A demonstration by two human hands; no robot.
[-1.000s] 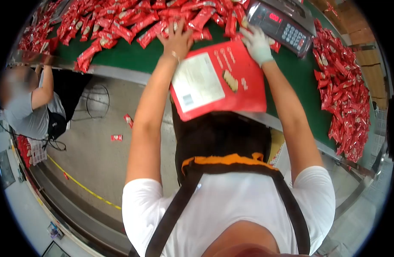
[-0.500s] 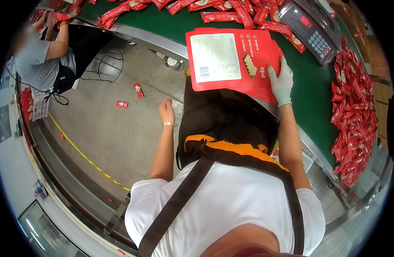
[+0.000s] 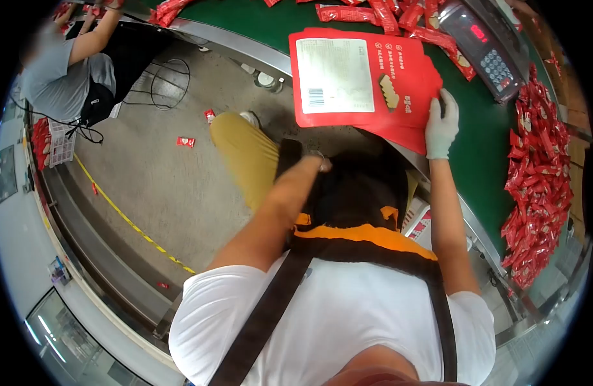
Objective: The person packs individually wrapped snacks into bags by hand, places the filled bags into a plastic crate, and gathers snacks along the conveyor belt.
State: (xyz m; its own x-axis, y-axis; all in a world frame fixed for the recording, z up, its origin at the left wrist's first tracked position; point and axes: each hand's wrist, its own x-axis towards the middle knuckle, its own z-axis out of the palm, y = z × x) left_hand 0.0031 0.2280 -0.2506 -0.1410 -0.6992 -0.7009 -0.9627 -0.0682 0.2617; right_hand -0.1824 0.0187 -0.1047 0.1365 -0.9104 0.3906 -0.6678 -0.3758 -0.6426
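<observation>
Red pouches (image 3: 348,119), several, overlapping, printed side up with a pale label panel and barcode showing: laid across the near edge of the green surface (image 3: 480,161), their near part jutting past the metal rim, presumably so their edges are easy to reach. Right hand (image 3: 442,125), in a pale glove: at the right side of the pouches, its grip closed over their edge, thumb and fingers pinching there, it seems to stop the overlapping layers from sliding apart. Left hand (image 3: 325,165), bare, with a band at the wrist: low against the dark apron (image 3: 367,186), apart from the pouches; its grip is blurred and partly hidden, so I cannot tell whether it is spread or pressed together. Scale (image 3: 480,48), one, red digits lit: beyond the pouches to the right, keypad turned towards the wearer, likely for easy reading. Loose packets (image 3: 348,14), red: strewn beyond the pouches, one lying slantwise just beside the scale. Heap of packets (image 3: 541,186), red: banked along the right side of the surface, apart from the pouches. Co-worker (image 3: 77,80), in grey: at the far left, arms stretched towards red packets. Floor packet (image 3: 185,141), one: flat on the floor, left.
</observation>
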